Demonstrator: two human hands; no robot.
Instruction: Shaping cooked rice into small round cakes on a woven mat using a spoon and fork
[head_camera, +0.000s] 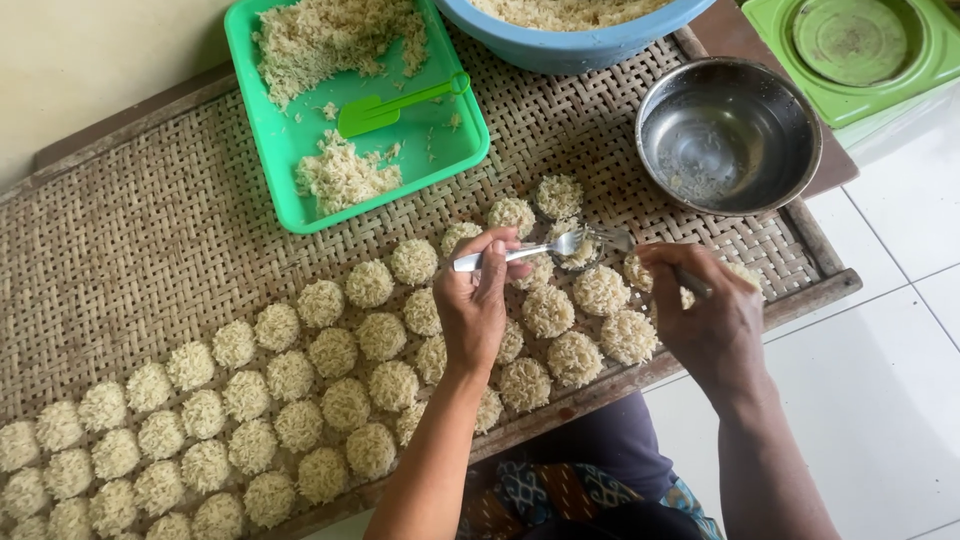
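Big woven tray (150, 230) first: rows of round noodle nests (300, 390) already cover its left and middle, bare weave showing only at the far end. Blue basin (570, 30) up top holds plenty more; green tray (440, 140) has loose heaps and a scoop (395, 105). Steel bowl (727, 135) looks nearly empty. Left hand (475, 305) is closed round a fork (525, 253), right hand (710, 320) grips another fork (625, 243), tines meeting over a fresh nest (578, 250).

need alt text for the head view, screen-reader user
Seen from above, a left hand and right hand each hold a fork, tines meeting over a woven tray lined with round rice cakes. Behind sit a green tray and metal bowl.
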